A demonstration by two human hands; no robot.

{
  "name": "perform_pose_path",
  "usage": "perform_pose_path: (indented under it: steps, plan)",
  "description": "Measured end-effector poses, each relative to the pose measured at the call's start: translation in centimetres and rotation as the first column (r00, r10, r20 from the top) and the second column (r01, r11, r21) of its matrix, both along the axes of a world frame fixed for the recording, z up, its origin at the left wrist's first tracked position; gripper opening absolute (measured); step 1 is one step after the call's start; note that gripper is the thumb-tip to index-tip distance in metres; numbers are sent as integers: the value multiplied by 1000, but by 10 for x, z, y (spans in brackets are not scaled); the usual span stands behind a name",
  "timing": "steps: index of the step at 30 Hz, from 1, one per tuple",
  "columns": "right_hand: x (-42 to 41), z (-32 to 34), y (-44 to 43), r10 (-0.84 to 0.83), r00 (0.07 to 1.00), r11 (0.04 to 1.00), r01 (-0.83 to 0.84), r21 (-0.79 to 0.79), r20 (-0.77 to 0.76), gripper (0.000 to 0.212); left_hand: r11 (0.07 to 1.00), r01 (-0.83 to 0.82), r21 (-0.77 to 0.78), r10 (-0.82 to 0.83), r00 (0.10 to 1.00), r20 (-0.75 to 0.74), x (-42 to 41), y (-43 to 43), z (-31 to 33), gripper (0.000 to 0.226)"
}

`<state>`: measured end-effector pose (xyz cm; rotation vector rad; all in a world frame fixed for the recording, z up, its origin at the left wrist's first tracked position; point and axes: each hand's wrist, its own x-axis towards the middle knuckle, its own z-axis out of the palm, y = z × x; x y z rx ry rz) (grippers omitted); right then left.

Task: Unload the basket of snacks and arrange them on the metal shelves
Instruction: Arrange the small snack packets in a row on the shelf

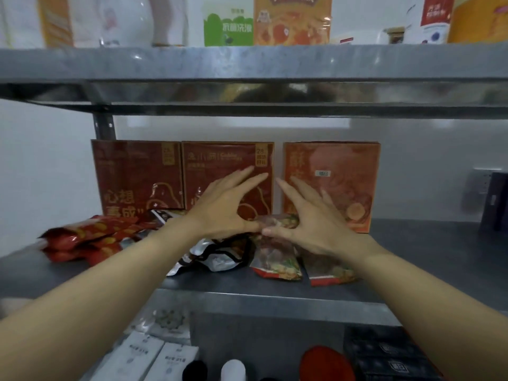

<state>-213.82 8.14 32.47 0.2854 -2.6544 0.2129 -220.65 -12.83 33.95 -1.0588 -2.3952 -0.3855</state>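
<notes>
My left hand (222,210) and my right hand (308,218) reach over the middle metal shelf (417,259), fingers spread and straight. Their thumbs meet on the top of a clear snack pouch (277,261) with a red bottom edge, which lies on the shelf. A second such pouch (331,272) lies to its right, partly under my right wrist. A silver and black pouch (220,258) lies under my left wrist. Several red snack packets (82,239) are piled at the left. No basket is in view.
Three red boxes (137,177) (228,169) (338,185) stand upright against the back wall. The upper shelf (247,64) carries cartons and bags. Below are white boxes (143,356), black boxes (384,353) and a red object (327,361). A dark item (494,202) stands at the far right.
</notes>
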Motion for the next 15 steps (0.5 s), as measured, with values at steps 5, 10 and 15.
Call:
perform_pose_path:
  steps: [5,10,15]
  plan:
    - [16,-1,-35,110,991,994,-109,14,-72,108,994,-107,34,107,994,3,39,-61,-2,101]
    - [38,-6,-104,236,954,971,-238,10,-182,111,975,-194,103,201,978,-59,90,-140,-4,101]
    - [59,-17,-199,367,880,926,-376,27,-301,109,940,-303,155,313,949,-47,151,-240,-16,103]
